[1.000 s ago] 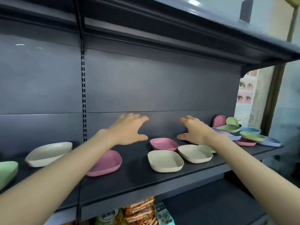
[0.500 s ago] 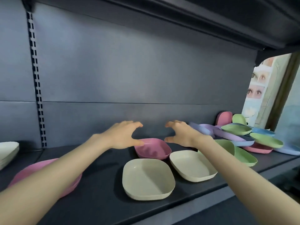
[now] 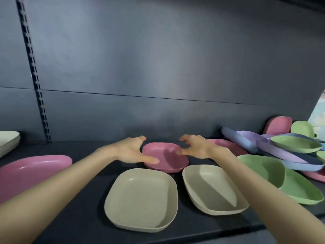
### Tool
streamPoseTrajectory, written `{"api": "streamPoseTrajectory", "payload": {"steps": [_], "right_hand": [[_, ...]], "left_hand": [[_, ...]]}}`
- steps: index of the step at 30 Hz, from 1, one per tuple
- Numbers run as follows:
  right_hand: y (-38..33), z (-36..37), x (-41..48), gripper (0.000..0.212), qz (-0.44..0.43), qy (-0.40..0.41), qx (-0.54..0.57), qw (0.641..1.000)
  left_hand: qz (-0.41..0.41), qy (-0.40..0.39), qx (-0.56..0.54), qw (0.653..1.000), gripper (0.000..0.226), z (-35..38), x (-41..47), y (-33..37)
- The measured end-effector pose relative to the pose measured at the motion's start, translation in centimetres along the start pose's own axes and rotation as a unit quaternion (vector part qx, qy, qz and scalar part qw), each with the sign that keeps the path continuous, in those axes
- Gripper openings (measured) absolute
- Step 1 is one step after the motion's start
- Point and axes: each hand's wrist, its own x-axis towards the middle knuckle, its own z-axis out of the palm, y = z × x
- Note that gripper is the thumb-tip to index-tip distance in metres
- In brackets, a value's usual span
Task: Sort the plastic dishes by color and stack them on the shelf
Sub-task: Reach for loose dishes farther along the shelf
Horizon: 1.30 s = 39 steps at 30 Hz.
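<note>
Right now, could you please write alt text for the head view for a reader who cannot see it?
A person's left hand and right hand flank a central pink dish on a shelf. Nearer lie a beige dish and a second beige dish; a multicoloured pile of dishes sits at right.

No legible text, label, brand or number anywhere.

Left hand (image 3: 131, 152) and right hand (image 3: 197, 147) moved in, now flanking pink dish (image 3: 168, 160), thumbs at its rim.
</note>
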Motion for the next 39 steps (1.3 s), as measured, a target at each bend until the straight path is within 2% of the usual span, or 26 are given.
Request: {"api": "streamPoseTrajectory", "payload": {"steps": [6,9,12,14,16,19,22,26,29,33,36,39], "right_hand": [[0.8,0.3,0.5,0.069,-0.034,-0.030,0.028,0.999],[0.8,0.5,0.5,0.066,-0.051,-0.027,0.046,0.997],[0.8,0.6,0.5,0.062,-0.063,-0.020,0.084,0.994],[0.8,0.6,0.5,0.061,-0.071,-0.005,0.119,0.990],[0.5,0.4,0.6,0.065,-0.079,0.024,0.170,0.982],[-0.8,0.0,0.2,0.067,-0.099,0.058,0.286,0.951],[-3.1,-0.2,-0.9,0.065,-0.140,0.084,0.370,0.914],[-7.4,0.1,-2.7,0.048,-0.205,0.088,0.449,0.866],[-11.3,1.1,-3.5,0.050,-0.231,0.088,0.468,0.849],[-16.5,3.1,-4.2,0.049,-0.251,0.087,0.471,0.841],[-20.4,5.0,-4.9,0.044,-0.267,0.082,0.466,0.839],[-23.9,7.1,-5.8,0.042,-0.280,0.074,0.475,0.831]], "left_hand": [[-0.065,0.020,-0.066,0.995,0.105,0.8,-1.2,2.0],[-0.072,0.042,-0.104,0.991,0.092,1.4,-1.6,2.8],[-0.074,0.065,-0.159,0.982,0.092,1.7,-2.2,3.1],[-0.066,0.084,-0.202,0.973,0.093,1.8,-2.7,2.9],[-0.054,0.120,-0.235,0.963,0.105,1.7,-3.3,2.4],[-0.028,0.186,-0.273,0.943,0.104,1.0,-4.6,1.6],[-0.006,0.269,-0.295,0.917,0.094,0.2,-6.4,0.4],[0.025,0.350,-0.367,0.862,0.072,-1.3,-9.5,-1.4],[0.042,0.385,-0.420,0.821,0.075,-2.3,-11.8,-3.5],[0.045,0.409,-0.427,0.805,0.073,-3.4,-15.2,-7.3],[0.044,0.409,-0.420,0.809,0.052,-4.1,-17.8,-10.4],[0.051,0.398,-0.424,0.812,0.046,-4.3,-20.1,-13.7]]}}
